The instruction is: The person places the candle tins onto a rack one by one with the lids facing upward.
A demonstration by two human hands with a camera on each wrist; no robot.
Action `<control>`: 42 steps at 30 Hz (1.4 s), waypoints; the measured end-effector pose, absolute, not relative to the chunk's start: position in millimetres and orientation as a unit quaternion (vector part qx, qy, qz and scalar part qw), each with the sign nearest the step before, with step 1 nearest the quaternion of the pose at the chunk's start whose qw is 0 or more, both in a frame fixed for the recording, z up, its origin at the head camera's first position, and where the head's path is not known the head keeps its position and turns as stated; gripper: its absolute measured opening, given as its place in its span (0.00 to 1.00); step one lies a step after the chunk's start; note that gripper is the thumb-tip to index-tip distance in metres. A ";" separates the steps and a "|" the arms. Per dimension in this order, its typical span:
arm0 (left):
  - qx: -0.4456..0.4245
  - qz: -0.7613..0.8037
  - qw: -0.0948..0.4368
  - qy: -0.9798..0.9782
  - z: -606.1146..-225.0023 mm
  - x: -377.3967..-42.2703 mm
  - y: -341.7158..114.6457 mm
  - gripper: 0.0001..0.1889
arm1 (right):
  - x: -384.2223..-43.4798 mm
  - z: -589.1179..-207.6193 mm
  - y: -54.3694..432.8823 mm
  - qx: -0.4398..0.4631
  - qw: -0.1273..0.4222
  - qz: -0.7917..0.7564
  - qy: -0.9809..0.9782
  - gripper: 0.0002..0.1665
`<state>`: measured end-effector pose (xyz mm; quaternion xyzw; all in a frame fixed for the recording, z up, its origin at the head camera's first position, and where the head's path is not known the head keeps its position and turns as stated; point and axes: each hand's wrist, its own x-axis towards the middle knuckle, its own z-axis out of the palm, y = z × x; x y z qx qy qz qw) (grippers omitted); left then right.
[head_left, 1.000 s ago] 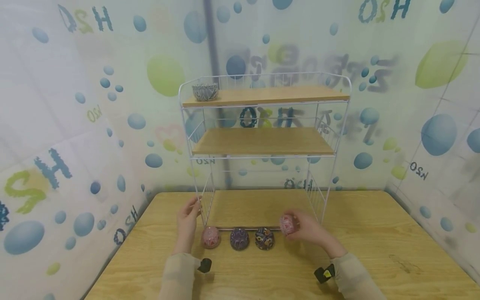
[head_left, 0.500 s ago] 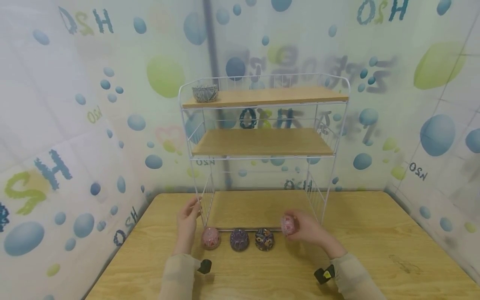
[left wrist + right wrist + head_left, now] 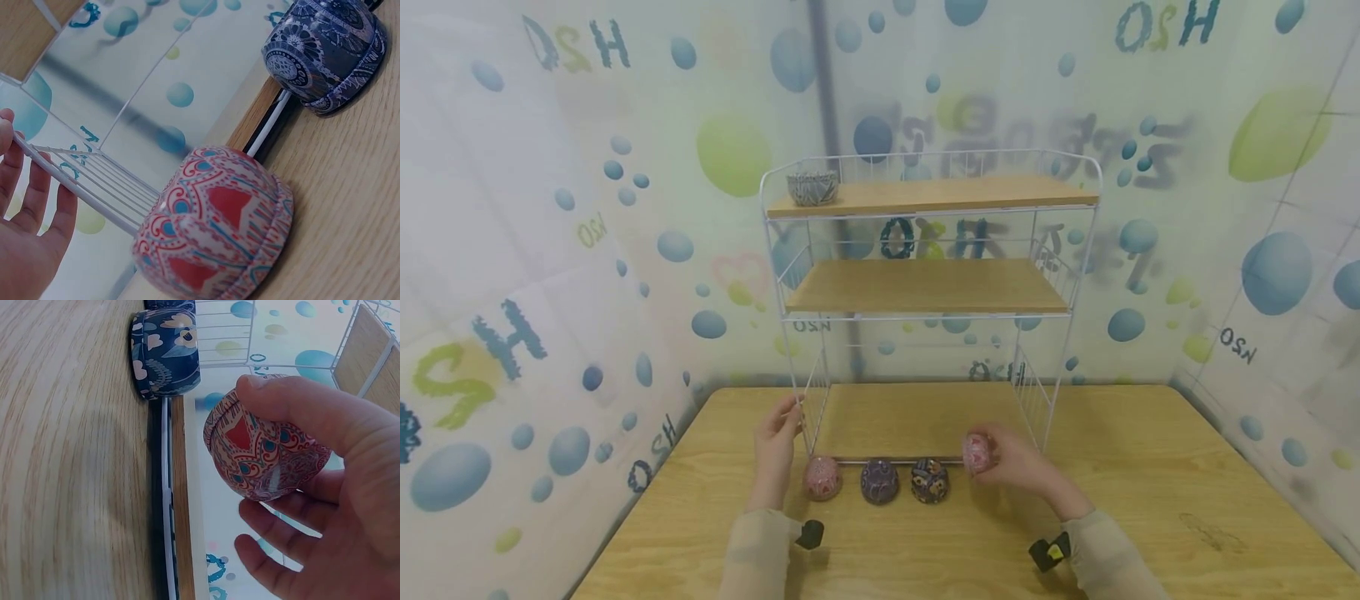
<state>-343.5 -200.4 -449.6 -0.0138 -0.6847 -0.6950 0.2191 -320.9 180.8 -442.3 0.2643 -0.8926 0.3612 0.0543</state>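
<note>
Red-patterned round tin [image 3: 977, 452], seen from the head camera: the right hand [image 3: 1018, 460] holds it at the front edge of the lowest board, near the rack's right side. The white wire shelf rack [image 3: 925, 287] stands on a wood-grain table [image 3: 1157, 475]. Along the front of the lowest board sit three more round tins: a pink-and-red one [image 3: 822, 477] at the left, a purple-grey one [image 3: 879, 482], and a dark floral one [image 3: 929, 481] nearest the held tin. The left hand [image 3: 777, 437] is at the rack's left front post. A grey bowl-shaped container [image 3: 813, 189] rests at the left end of the top shelf.

In the left wrist view, the left hand's fingers are slightly spread behind the white wire rail and the thumb tip lies against its near side, so the rail is held between them. The pink-and-red tin stands just beside this rail.

In the right wrist view, the thumb presses one side of the red-patterned round tin and the fingers support the opposite side, pinching it; the lower fingertips are parted. A gap shows between the tin and the board's edge.
</note>
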 end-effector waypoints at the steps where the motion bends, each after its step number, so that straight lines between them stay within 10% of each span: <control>1: -0.012 -0.695 0.219 -0.684 -449.5 -343.6 -200.2 0.16 | -321.3 -443.0 180.8 0.261 0.055 0.360 -0.894 0.39; 42: -0.010 -0.712 0.202 -0.672 -435.7 -335.5 -198.0 0.15 | -322.3 -447.3 178.9 0.197 0.053 0.388 -0.899 0.44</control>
